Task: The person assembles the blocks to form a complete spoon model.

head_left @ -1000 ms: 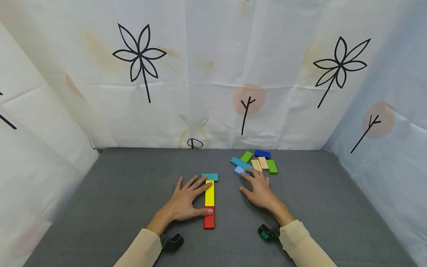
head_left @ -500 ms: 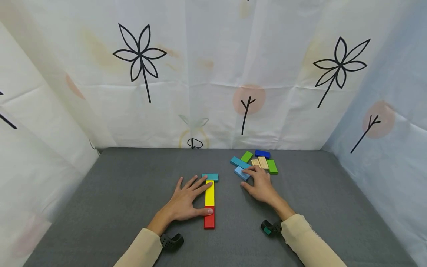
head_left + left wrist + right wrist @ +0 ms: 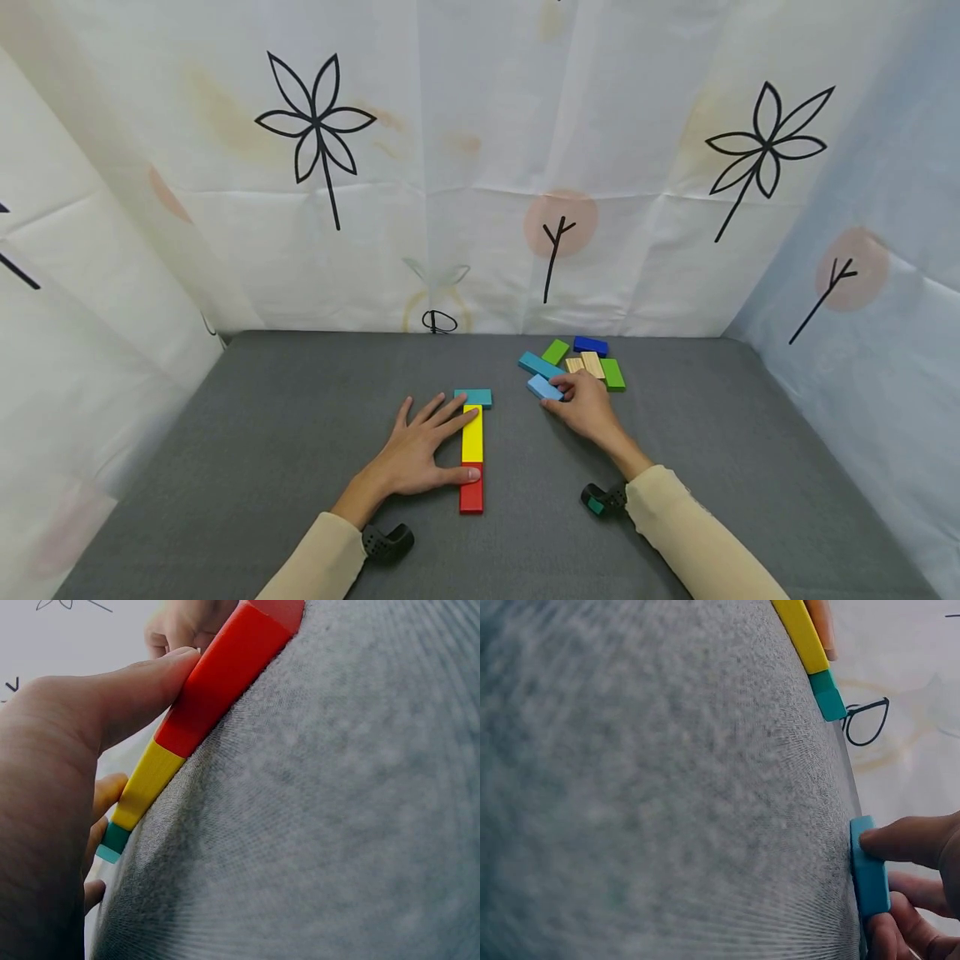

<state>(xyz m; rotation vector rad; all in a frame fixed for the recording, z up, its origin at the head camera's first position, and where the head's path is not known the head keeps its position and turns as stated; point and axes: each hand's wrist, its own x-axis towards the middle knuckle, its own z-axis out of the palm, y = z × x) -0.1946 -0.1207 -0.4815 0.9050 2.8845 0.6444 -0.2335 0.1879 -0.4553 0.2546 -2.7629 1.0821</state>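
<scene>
A teal block (image 3: pixel 480 397) lies crosswise above a yellow block (image 3: pixel 472 443), and a red block (image 3: pixel 472 502) continues the line toward me. My left hand (image 3: pixel 411 457) rests over this row with fingers spread straight, thumb on the red block and forefinger on the yellow one. Farther right, my right hand (image 3: pixel 588 410) pinches a light blue block (image 3: pixel 542 386) at the front of a loose group. In the right wrist view, the thumb presses one end of that light blue block (image 3: pixel 869 874) and fingertips touch the other end.
Behind the light blue block lie a longer blue block (image 3: pixel 536 363), a green block (image 3: pixel 555 351), a dark blue block (image 3: pixel 591 345), bare wooden blocks (image 3: pixel 592 365) and another green block (image 3: pixel 612 375). A white printed curtain (image 3: pixel 480 167) stands behind the grey tabletop (image 3: pixel 300 392).
My right hand has gone from reaching over the group with spread fingers to pinching the light blue block, uncovering more of it. The left hand has stayed in place.
</scene>
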